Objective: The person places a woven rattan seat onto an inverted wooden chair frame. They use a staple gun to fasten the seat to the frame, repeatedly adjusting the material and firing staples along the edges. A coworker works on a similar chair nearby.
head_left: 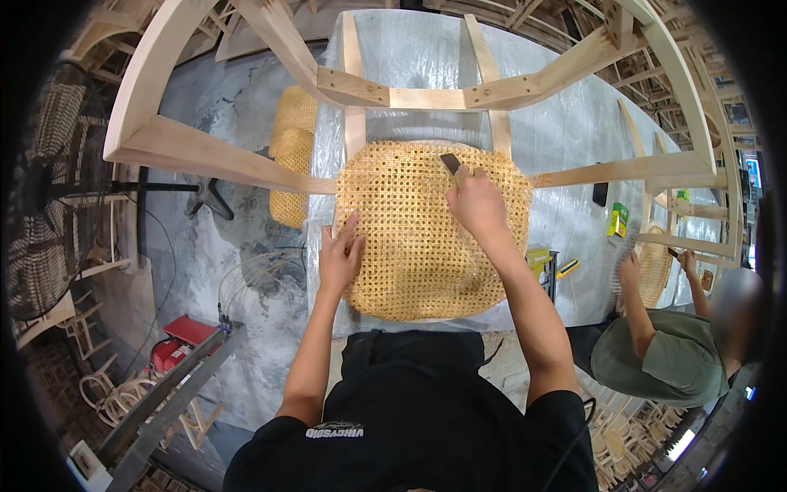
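Observation:
A yellow woven cane panel [426, 238] covers the seat of a pale wooden chair frame [426, 98], which lies on a plastic-covered table [566, 148]. My right hand [477, 203] is closed around a dark flat-bladed tool [450, 163]. Its blade points up and left over the far part of the cane; whether it touches the weave I cannot tell. At the panel's left edge, my left hand [340, 258] lies with its fingers apart on the cane, holding nothing.
Cane sheets [291, 160] sit left of the table. To the right are a yellow cutter knife [567, 268], a staple gun [539, 264], a green box [618, 220] and a black object [601, 194]. A co-worker [664, 353] handles another cane seat. A fan [49, 189] stands far left.

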